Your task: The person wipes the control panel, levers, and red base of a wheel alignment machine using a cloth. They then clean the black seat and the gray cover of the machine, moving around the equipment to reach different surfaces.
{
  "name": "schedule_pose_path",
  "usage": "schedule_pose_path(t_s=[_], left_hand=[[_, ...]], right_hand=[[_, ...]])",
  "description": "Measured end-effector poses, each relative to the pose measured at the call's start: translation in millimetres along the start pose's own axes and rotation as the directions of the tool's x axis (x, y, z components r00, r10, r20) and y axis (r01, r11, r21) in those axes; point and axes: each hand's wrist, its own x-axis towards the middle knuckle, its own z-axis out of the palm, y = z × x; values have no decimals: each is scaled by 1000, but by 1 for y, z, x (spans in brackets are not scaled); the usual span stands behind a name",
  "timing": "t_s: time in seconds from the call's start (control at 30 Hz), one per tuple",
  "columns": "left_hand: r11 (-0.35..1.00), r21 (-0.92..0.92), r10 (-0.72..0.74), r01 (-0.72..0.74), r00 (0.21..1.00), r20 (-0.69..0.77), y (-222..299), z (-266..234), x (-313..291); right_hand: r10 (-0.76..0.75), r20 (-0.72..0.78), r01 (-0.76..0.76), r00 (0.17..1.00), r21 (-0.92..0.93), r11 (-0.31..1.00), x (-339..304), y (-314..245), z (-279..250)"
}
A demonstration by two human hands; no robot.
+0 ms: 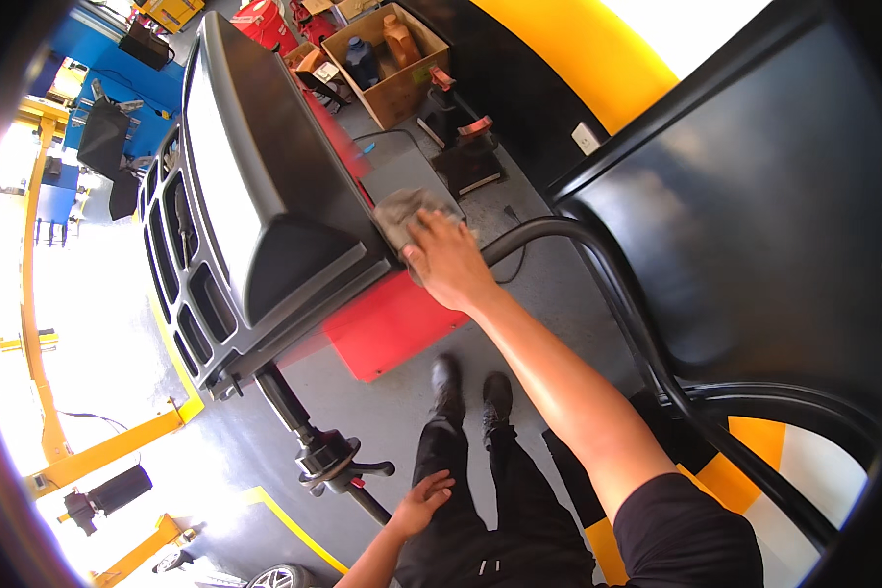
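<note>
Grey, bunched cloth sits under my right hand point(449, 257): it is a rag point(402, 214), and I have hold of it with my palm over it and my fingers loosely bent across the top. The rag is at the corner of the black machine point(294, 137), above its red panel point(392, 328) and near the start of the bent black tube point(598, 235); whether it presses on the machine's edge or only lies just beside it, I cannot tell, since hand and cloth are a little blurred. My left hand point(423, 502) is half open and holds nothing, its fingers slightly curled in front of my trouser leg, near the black shaft point(286, 400) with its winged nut point(328, 459). A big black hood point(755, 255) stands to the right of my reaching arm. Beyond the rag, a cardboard box point(399, 96) holds a dark blue bottle point(363, 61) and a brown one (both upright, as far as I can see). Below, my dark shoes point(448, 382) stand on the grey floor point(265, 480), and part of a car wheel point(279, 576) shows at the lower edge.
</note>
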Motion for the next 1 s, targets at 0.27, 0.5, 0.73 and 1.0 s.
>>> schedule_pose_path(t_s=[0.27,0.5,0.73,1.0], left_hand=[[993,-58,-93,102,985,143,4,-2,30],[991,-87,-84,105,972,218,36,-9,42],[995,-98,12,2,990,138,67,-26,39],[989,-149,-5,23,992,123,105,-3,52]], right_hand=[[-171,-60,172,983,14,985,66,25,71],[-162,-62,159,985,-49,986,142,36,84],[17,19,-15,1000,-119,993,80,37,42],[511,159,-534,845,195,823,144,55,48]])
